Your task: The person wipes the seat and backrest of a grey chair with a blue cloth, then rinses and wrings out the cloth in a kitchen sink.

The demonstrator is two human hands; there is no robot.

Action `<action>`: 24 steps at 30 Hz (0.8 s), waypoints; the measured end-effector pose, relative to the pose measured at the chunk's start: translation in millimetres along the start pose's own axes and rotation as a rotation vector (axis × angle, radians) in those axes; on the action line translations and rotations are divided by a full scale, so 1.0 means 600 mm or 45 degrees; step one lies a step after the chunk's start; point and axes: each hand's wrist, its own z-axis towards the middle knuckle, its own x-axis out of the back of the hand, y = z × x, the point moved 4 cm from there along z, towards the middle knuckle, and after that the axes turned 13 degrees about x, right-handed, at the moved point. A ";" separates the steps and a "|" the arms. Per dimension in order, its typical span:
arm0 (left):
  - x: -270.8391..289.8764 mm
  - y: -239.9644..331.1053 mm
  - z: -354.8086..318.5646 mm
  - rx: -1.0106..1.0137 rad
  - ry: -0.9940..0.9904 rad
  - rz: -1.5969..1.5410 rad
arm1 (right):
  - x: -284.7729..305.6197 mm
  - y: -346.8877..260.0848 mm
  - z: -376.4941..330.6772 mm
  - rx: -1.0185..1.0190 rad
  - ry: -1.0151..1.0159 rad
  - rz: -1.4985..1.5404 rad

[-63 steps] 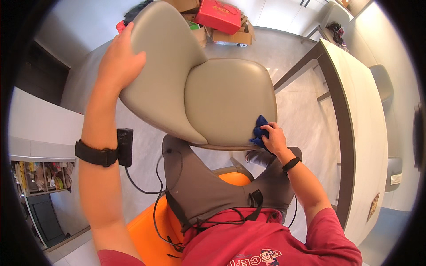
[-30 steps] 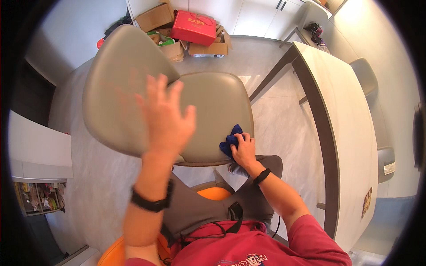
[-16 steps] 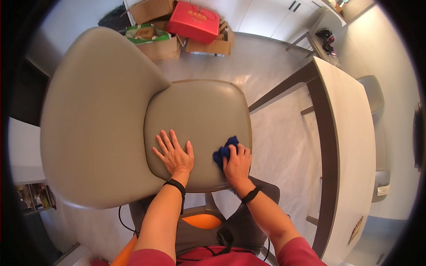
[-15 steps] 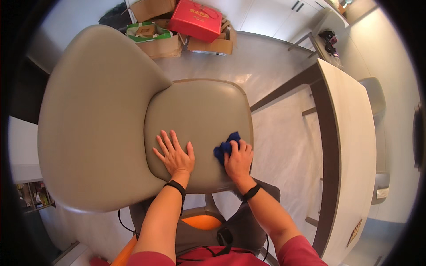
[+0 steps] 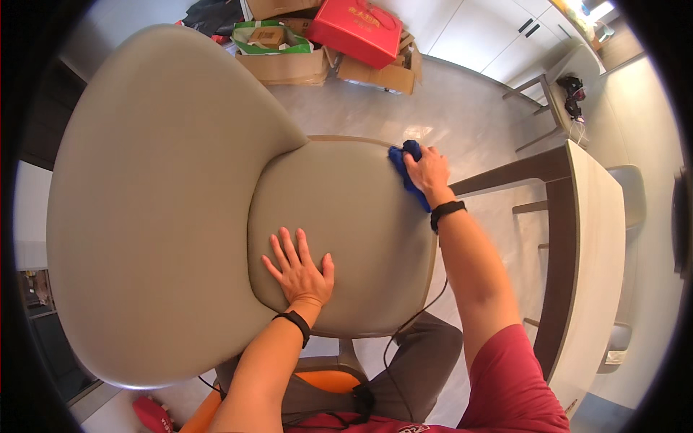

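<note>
A grey-beige padded chair (image 5: 159, 187) fills the left and middle of the head view, its seat (image 5: 346, 216) facing up at me. My left hand (image 5: 299, 268) lies flat on the near part of the seat, fingers spread, holding nothing. My right hand (image 5: 427, 169) presses a blue cloth (image 5: 402, 160) against the seat's far right edge. Both wrists wear black bands.
A long pale table (image 5: 588, 267) with dark legs runs along the right. Cardboard boxes (image 5: 289, 61) and a red bag (image 5: 355, 29) sit on the floor beyond the chair. A small stool (image 5: 552, 108) stands at the upper right. A cable hangs near my lap.
My right hand has slid the blue cloth from the near right of the seat to its far right edge. The left hand came off the backrest and stays flat on the seat.
</note>
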 end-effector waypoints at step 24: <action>0.038 0.042 0.041 -0.338 -0.136 0.152 | 0.020 -0.086 -0.522 0.084 0.254 0.052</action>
